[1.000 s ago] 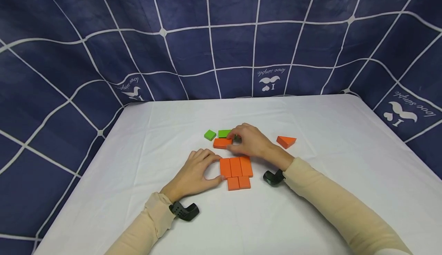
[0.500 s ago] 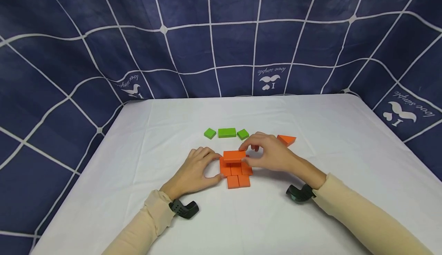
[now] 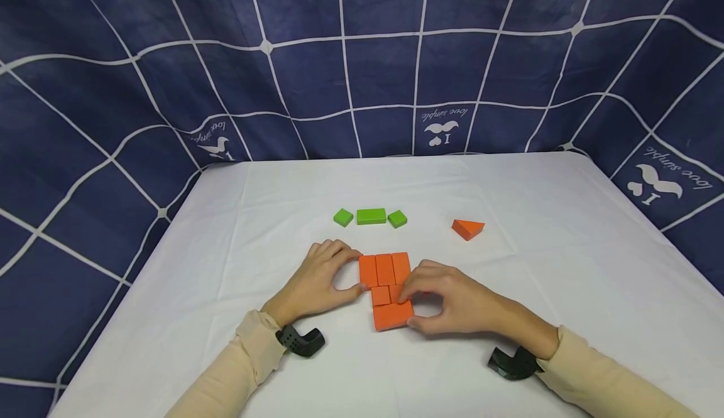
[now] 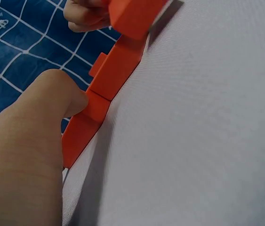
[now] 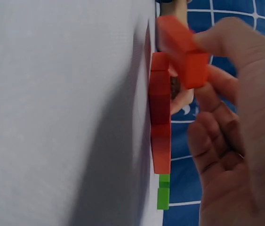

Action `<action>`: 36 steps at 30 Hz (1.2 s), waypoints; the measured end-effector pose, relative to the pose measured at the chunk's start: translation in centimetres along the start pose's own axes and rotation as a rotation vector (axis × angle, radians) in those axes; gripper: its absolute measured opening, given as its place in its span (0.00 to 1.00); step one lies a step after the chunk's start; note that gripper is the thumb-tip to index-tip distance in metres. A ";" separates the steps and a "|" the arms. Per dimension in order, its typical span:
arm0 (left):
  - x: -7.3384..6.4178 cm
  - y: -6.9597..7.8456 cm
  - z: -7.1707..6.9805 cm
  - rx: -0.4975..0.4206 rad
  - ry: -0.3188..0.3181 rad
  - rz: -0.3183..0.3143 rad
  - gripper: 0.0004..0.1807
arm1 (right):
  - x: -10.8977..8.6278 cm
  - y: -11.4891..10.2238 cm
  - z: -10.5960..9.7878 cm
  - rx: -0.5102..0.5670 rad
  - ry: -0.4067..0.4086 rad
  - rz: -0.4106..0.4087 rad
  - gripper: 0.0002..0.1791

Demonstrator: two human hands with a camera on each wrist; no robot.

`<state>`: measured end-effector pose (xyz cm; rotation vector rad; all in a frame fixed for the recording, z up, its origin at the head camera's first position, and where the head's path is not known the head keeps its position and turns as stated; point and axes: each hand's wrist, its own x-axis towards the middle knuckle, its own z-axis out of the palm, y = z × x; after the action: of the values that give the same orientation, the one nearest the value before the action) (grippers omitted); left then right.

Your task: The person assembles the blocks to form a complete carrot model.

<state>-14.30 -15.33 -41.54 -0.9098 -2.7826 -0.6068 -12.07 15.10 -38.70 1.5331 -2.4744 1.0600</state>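
Three upright-oriented orange blocks (image 3: 385, 269) lie side by side, with small orange squares (image 3: 381, 295) against their near edge. My left hand (image 3: 317, 283) spans the leftmost long block, index fingertip at its far corner and thumb at its near corner. Between the thumb and fingers of my right hand (image 3: 455, 298) is another orange rectangular block (image 3: 392, 317), pinched by its right end just in front of the squares. That block (image 5: 184, 54) appears raised and tilted above the others in the right wrist view. Part of the right square is hidden under the right fingers.
Beyond the orange group lie a green rectangular block (image 3: 371, 217) and two small green blocks (image 3: 342, 217), one on each side of it. An orange triangular block (image 3: 467, 229) lies farther right. A navy gridded curtain (image 3: 379, 72) rises behind the white-covered table (image 3: 271, 204).
My right hand has lifted the orange rectangular block from beside the green ones and carried it over the row toward me, to the near side of the squares. My left hand has stayed put.
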 end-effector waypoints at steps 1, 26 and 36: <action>0.0 0.0 0.0 -0.001 0.004 0.002 0.30 | -0.1 0.0 0.1 -0.018 -0.002 -0.004 0.17; 0.1 0.0 0.0 0.008 0.011 0.004 0.30 | -0.5 0.3 0.4 -0.250 -0.038 -0.050 0.13; 0.1 0.1 0.0 0.003 0.015 0.000 0.29 | -0.5 0.3 0.3 -0.239 -0.064 -0.026 0.13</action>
<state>-14.28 -15.18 -41.52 -0.9012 -2.7697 -0.6063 -11.97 15.39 -39.29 1.5426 -2.5058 0.6909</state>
